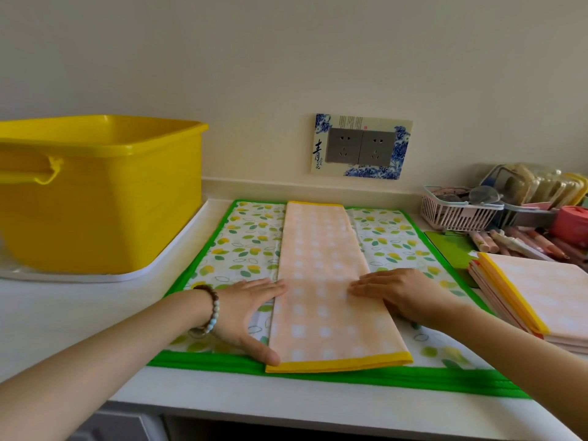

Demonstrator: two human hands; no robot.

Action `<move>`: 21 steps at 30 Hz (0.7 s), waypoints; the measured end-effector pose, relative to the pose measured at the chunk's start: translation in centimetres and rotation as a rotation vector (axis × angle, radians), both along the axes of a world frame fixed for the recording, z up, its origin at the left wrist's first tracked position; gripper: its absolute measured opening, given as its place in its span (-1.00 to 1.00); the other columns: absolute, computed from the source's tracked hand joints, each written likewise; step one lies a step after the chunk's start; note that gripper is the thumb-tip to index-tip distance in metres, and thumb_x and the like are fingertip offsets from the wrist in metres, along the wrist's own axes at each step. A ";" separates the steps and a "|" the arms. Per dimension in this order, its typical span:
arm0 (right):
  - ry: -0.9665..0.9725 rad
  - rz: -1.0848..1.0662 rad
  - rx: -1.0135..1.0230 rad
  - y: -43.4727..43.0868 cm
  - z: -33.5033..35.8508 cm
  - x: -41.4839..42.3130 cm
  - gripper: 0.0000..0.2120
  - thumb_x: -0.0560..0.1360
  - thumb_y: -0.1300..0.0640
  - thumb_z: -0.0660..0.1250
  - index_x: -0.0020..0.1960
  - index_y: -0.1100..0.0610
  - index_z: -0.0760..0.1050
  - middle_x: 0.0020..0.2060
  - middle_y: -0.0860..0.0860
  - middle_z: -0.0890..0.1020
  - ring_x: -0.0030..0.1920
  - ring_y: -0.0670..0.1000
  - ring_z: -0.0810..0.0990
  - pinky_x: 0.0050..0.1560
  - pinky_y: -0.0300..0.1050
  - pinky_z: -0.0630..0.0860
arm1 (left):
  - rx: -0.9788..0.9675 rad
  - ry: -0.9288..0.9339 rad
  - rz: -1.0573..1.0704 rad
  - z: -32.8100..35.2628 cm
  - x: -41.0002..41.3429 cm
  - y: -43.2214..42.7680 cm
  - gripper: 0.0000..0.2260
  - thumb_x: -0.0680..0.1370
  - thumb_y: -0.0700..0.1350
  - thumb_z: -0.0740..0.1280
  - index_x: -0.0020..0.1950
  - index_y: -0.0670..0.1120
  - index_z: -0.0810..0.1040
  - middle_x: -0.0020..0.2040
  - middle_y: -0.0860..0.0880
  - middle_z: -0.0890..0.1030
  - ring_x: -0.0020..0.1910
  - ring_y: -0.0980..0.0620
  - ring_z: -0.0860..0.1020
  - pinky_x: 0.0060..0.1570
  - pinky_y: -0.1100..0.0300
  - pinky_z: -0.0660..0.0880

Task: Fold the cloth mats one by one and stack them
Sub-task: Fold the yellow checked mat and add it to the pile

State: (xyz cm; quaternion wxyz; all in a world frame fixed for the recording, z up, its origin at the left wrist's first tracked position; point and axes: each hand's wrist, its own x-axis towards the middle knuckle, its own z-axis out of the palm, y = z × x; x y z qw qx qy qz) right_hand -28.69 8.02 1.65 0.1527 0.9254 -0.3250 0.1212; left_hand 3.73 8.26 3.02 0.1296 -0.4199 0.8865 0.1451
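The left hand was observed laid flat with fingers straight, its fingertips resting on the left edge of the orange checked mat and its thumb extended beside the mat's near yellow hem. A beaded bracelet was noted at that wrist. The right hand was likewise found flat and released, fingers straight, pressed on the mat's right edge; nothing was grasped by either hand. The orange checked mat was recorded as folded into a long narrow strip, lying lengthwise down the middle of a leaf-print mat with a green border, spread on the white counter. A stack of folded mats was located just right of the leaf-print mat. A yellow tub was seen standing on a white tray at the left. A pink basket was noted against the wall at the right.
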 end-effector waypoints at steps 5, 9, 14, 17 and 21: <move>-0.213 -0.169 0.171 -0.2 -0.6 -0.2 -0.68 0.43 0.10 0.36 0.17 -0.12 0.58 0.06 -0.14 0.66 0.00 -0.04 0.67 -0.09 -0.05 0.63 | 0.012 0.286 0.149 0.0 0.1 -1.2 -0.40 0.48 0.23 0.28 0.48 0.15 0.18 0.47 0.18 0.19 0.44 0.20 0.16 0.38 0.27 0.11; -0.366 -0.283 0.379 -0.6 0.2 0.1 -0.71 0.46 0.22 0.39 0.11 -0.08 0.60 0.01 -0.17 0.66 -0.05 -0.16 0.64 -0.03 -0.24 0.56 | 0.078 0.590 0.291 -0.3 0.0 -2.6 -0.62 0.58 -0.27 0.15 0.27 0.14 0.43 0.25 0.18 0.49 0.28 0.26 0.40 0.29 0.23 0.37; -0.784 -0.460 0.598 -2.4 0.1 1.0 -0.91 0.51 0.18 0.33 -0.07 0.05 0.61 -0.24 -0.13 0.65 -0.31 -0.22 0.60 -0.12 -0.17 0.59 | -0.010 0.679 0.308 -0.9 -0.8 -4.2 -0.73 0.50 -0.20 0.33 0.01 0.20 0.49 0.01 0.19 0.55 0.04 0.25 0.50 0.07 0.39 0.41; -0.888 -0.520 0.638 -3.2 0.3 1.3 -0.91 0.49 0.13 0.37 -0.03 0.11 0.58 -0.27 0.02 0.69 -0.39 -0.12 0.59 -0.26 -0.13 0.60 | -0.042 0.747 0.409 -1.5 -1.6 -4.9 -0.77 0.47 -0.01 0.41 0.08 0.10 0.45 -0.06 0.15 0.56 -0.07 0.18 0.55 -0.10 0.43 0.41; -1.041 -0.636 0.706 -3.9 0.2 1.9 -0.84 0.44 0.07 0.42 -0.04 0.07 0.49 -0.27 0.02 0.69 -0.43 -0.07 0.58 -0.39 -0.24 0.53 | -0.077 0.812 0.530 -1.8 -2.9 -5.7 -0.60 0.45 0.02 0.42 0.24 0.00 0.44 -0.14 0.08 0.59 -0.16 0.14 0.54 -0.21 0.37 0.42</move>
